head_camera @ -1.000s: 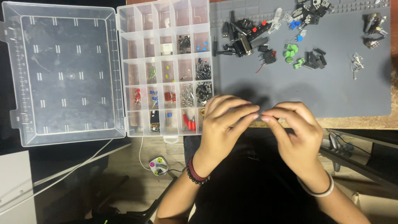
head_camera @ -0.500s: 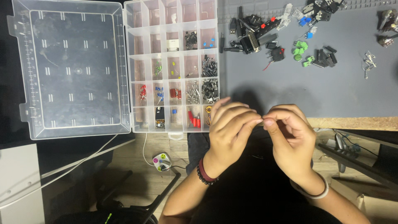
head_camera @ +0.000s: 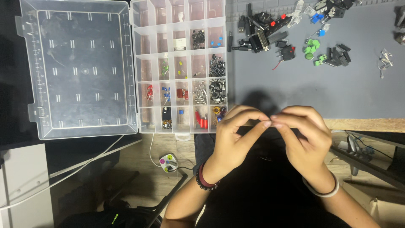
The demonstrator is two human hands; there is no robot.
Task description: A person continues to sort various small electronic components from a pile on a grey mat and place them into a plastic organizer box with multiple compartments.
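Head view: since a second ago your left hand (head_camera: 234,139) and right hand (head_camera: 306,137) hold at the desk's near edge, fingers pinched together on something too small to identify, organizer box (head_camera: 179,63) shifted rightward in frame.

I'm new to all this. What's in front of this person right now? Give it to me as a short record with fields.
Left hand: left hand, fingertips meeting those of the right hand
Right hand: right hand, pinching something too small to identify
Wrists: dark bead bracelets on the left, pale band on the right
Organiser: clear compartment box, lid open flat, small electronic parts inside
Mat: grey mat with loose black connectors and green terminal blocks
Below: cables on the floor
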